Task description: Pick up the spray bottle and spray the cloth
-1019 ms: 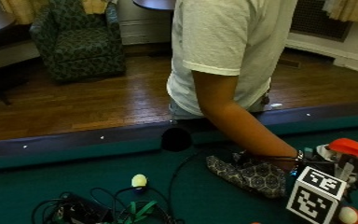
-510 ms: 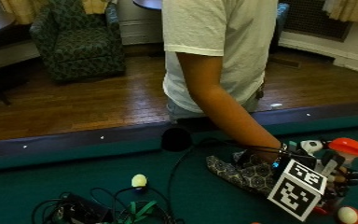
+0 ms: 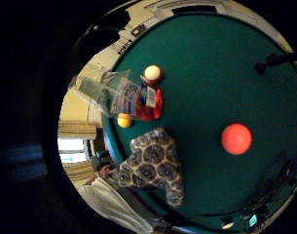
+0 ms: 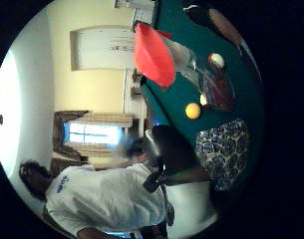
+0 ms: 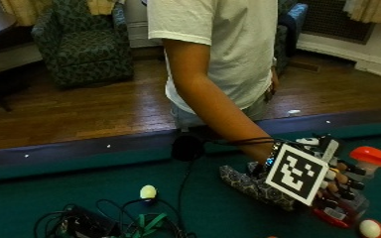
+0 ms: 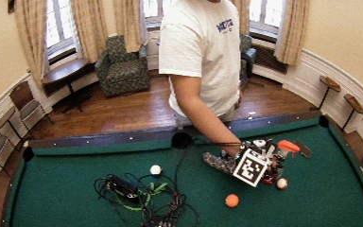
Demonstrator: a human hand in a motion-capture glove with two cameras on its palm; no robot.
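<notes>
1 gloved right hand (image 5: 332,181), which was lower and nearer the table's corner 1 second ago, is now sitting closer in beside the spray bottle (image 5: 365,171), its fingers curling around the clear body below the orange trigger head. The patterned cloth (image 5: 253,186) is lying just beside the hand on the green table (image 5: 78,183), with liquid showing inside the bottle.

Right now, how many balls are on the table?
4: a pale one beside the cables, an orange one on open felt, a white one by the spray bottle, a yellow one between bottle and cloth. More may be hidden.
</notes>
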